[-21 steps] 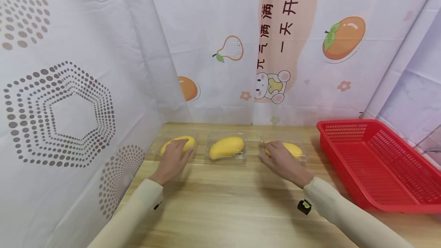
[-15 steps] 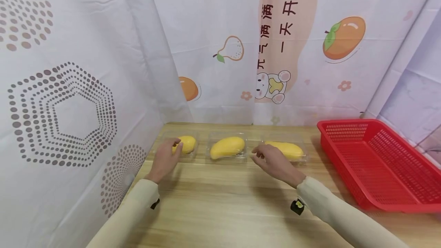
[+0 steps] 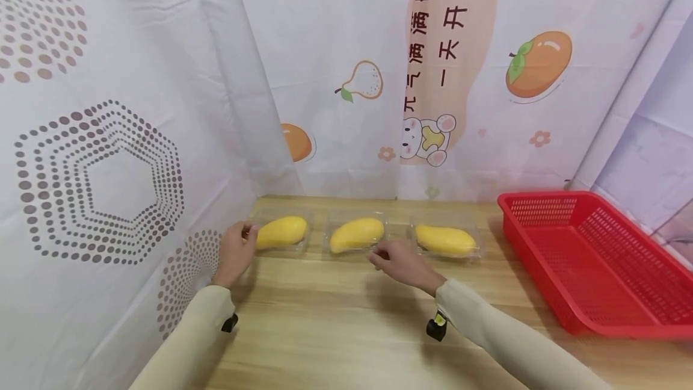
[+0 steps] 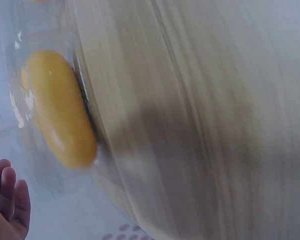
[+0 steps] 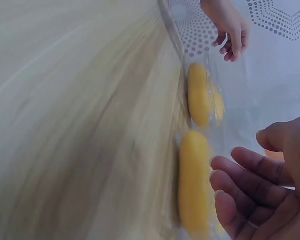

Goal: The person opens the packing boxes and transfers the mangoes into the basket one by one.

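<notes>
Cloth wall (image 3: pixel 130 71) far left: white, creased, dotted with brown hexagons.

Left hand (image 3: pixel 237 254): fingers loosely bent and apart, gripping nothing. Just beyond them, to the right, lies the left mango (image 3: pixel 281 232) in the left box (image 3: pixel 308 236); its near end faces the fingertips, its long axis runs side to side with the right end set slightly farther back. Whether fingers touch the box's edge — cannot tell.

Middle mango (image 3: pixel 357 235), in the middle box (image 3: pixel 386 226): same slant, smooth, plump, slightly curved. It lies beyond and to the left of the right hand (image 3: pixel 397 263), which is clearly the nearer of the two. That hand's fingers are relaxed, thumb apart, nothing held; it sits low between the middle and right boxes, on their near side.

Right mango (image 3: pixel 446 240), in the right box (image 3: pixel 479 251): slants the other way, left end farther back. Boxes — clear, thin, glossy plastic; lids hard to make out.

Table (image 3: pixel 325 318): pale, streaked wood grain. Far right, the basket (image 3: pixel 533 272): red plastic, perforated, oblong, rims flared.
</notes>
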Available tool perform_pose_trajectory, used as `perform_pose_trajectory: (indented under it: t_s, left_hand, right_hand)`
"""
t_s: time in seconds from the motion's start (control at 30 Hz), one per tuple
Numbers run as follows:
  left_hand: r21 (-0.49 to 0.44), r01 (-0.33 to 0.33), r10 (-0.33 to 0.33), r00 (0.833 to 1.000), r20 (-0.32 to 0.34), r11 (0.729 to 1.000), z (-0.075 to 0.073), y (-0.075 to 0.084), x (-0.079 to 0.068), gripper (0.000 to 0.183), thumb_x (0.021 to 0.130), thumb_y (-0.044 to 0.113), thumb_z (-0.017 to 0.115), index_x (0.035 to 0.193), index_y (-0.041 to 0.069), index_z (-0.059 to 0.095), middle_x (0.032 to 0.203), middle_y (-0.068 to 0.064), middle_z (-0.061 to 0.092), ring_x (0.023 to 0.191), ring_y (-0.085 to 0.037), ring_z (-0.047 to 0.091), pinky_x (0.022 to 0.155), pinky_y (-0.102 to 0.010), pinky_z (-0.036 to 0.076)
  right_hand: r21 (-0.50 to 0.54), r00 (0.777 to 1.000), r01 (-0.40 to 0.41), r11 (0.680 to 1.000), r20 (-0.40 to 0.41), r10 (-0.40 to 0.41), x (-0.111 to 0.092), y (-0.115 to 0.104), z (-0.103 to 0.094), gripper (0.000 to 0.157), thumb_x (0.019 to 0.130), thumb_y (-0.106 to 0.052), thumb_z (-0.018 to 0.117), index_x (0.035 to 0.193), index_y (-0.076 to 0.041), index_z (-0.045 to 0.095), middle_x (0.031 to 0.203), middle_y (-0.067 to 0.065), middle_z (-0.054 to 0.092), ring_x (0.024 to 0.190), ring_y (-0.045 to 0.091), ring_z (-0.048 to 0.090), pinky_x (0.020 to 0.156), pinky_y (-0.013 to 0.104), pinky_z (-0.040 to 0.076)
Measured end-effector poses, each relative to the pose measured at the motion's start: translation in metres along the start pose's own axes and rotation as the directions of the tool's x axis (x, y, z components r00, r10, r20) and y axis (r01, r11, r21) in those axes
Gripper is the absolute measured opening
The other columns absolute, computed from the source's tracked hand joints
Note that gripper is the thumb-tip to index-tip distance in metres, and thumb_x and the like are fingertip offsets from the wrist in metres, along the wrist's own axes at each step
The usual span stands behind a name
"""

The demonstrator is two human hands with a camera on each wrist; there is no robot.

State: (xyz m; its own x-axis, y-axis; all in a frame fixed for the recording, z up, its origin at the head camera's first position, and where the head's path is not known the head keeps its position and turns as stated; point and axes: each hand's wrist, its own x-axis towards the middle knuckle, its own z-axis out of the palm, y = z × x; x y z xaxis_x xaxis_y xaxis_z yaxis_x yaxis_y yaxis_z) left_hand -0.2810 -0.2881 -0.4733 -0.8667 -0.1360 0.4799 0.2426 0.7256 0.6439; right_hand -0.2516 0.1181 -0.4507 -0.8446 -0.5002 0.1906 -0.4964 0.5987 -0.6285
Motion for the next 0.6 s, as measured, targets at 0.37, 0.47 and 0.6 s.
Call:
perform_pose_trajectory:
  t_s: [0.37,0.47,0.6]
  left_hand:
    - [0.054,0.173,-0.172,0.985,-0.035,0.983,-0.014,-0.014,0.003,0.025,0.105,0.015,0.053,0.112,-0.006,0.066,0.105,-0.024,0.067,0.089,-0.035,0.061,0.076,-0.043,0.047]
    - [0.074,0.214,-0.213,0.977,-0.032,0.974,-0.016,-0.017,0.005,0.026,0.105,0.015,0.053,0.113,-0.006,0.065,0.108,-0.026,0.067,0.093,-0.037,0.062,0.082,-0.048,0.047]
    - [0.098,0.249,-0.249,0.968,-0.014,0.964,-0.016,-0.023,0.006,0.027,0.105,0.016,0.052,0.114,-0.007,0.064,0.111,-0.028,0.065,0.098,-0.04,0.061,0.089,-0.053,0.046]
  right_hand:
    - [0.307,0.988,-0.153,0.939,0.08,0.135,0.023,-0.002,0.033,0.037,0.107,-0.033,0.057,0.102,0.0,0.075,0.08,0.005,0.072,0.068,0.023,0.067,0.062,0.038,0.06]
    - [0.378,0.98,-0.199,0.904,0.094,0.176,0.03,-0.006,0.041,0.041,0.107,-0.035,0.057,0.104,0.002,0.075,0.08,0.007,0.073,0.068,0.024,0.067,0.065,0.046,0.06]
    - [0.447,0.969,-0.248,0.859,0.113,0.22,0.039,-0.009,0.051,0.04,0.107,-0.031,0.056,0.105,0.004,0.075,0.08,0.012,0.073,0.068,0.025,0.068,0.065,0.047,0.06]
